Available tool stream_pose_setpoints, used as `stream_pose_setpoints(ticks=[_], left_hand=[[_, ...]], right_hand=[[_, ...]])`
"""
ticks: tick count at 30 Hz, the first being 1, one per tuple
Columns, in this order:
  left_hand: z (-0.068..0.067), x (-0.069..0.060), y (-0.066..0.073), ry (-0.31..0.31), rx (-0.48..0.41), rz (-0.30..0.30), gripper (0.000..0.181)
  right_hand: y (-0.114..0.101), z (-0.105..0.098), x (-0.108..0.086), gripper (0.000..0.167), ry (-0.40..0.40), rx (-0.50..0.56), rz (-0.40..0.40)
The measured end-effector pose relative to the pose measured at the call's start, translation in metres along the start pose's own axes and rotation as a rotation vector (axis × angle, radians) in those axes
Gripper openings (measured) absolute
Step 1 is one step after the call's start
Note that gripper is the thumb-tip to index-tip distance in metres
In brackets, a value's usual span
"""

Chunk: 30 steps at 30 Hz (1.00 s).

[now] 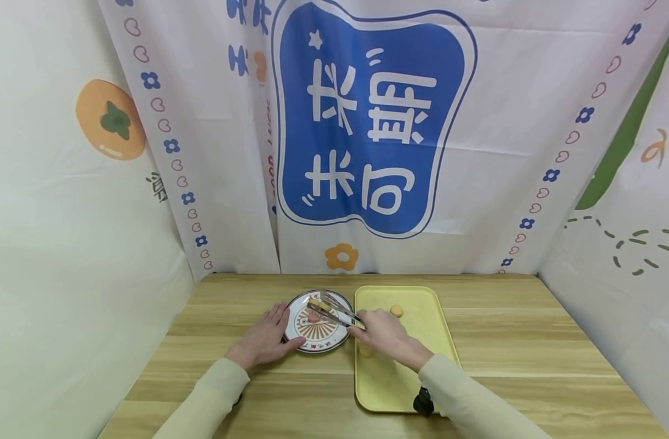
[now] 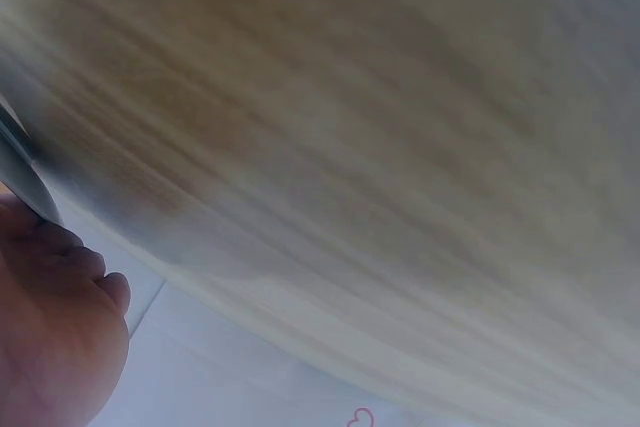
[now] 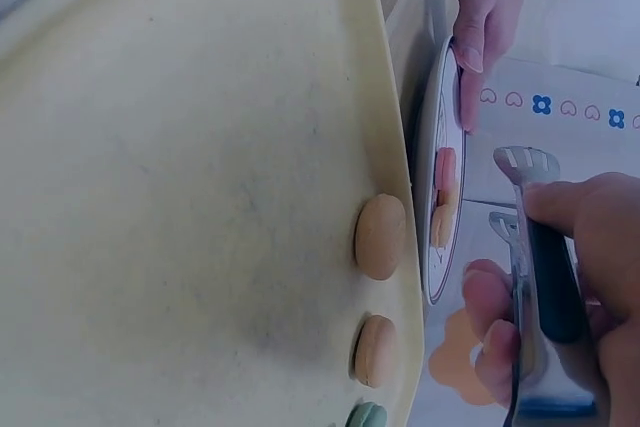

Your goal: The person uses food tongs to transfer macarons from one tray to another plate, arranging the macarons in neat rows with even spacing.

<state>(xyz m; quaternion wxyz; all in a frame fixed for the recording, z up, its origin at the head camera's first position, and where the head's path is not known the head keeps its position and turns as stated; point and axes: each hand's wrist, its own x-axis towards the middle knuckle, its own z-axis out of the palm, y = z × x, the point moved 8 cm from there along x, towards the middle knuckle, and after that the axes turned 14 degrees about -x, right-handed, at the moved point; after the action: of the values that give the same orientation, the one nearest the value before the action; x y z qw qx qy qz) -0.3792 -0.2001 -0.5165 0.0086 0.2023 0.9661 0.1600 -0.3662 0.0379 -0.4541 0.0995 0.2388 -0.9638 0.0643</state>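
Observation:
My left hand (image 1: pixel 265 339) rests against the left rim of a round patterned plate (image 1: pixel 318 346), its thumb and fingers spread along the edge. Metal serving tongs (image 1: pixel 334 317) with slotted ends and a dark grip are held in my right hand (image 1: pixel 386 334). Their ends hang over the plate, apart from each other, with nothing seen between them. On the plate sit a pink macaron (image 3: pixel 445 169) and a yellowish macaron (image 3: pixel 441 225). The left wrist view shows part of the left hand (image 2: pixel 60 317) beside the plate's edge.
A yellow tray (image 1: pixel 389 390) stands right of the plate. It carries a tan macaron (image 3: pixel 380 237), another tan macaron (image 3: pixel 375 351) and a green macaron (image 3: pixel 368 415) near one edge. Beneath is a wooden table (image 1: pixel 510 329); a printed curtain (image 1: pixel 367 256) hangs behind it.

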Motion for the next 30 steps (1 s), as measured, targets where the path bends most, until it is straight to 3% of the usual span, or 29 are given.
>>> stream_pose_setpoints(ticks=[12,30], left_hand=[[0.000,0.000,-0.001,-0.005,-0.017,-0.014,0.100],[-0.001,-0.001,0.001,-0.001,-0.028,-0.007,0.098]], right_hand=[[0.005,-0.010,-0.016,0.036,0.029,0.004,-0.001],[0.019,-0.023,-0.046,0.025,0.038,0.003,-0.020]])
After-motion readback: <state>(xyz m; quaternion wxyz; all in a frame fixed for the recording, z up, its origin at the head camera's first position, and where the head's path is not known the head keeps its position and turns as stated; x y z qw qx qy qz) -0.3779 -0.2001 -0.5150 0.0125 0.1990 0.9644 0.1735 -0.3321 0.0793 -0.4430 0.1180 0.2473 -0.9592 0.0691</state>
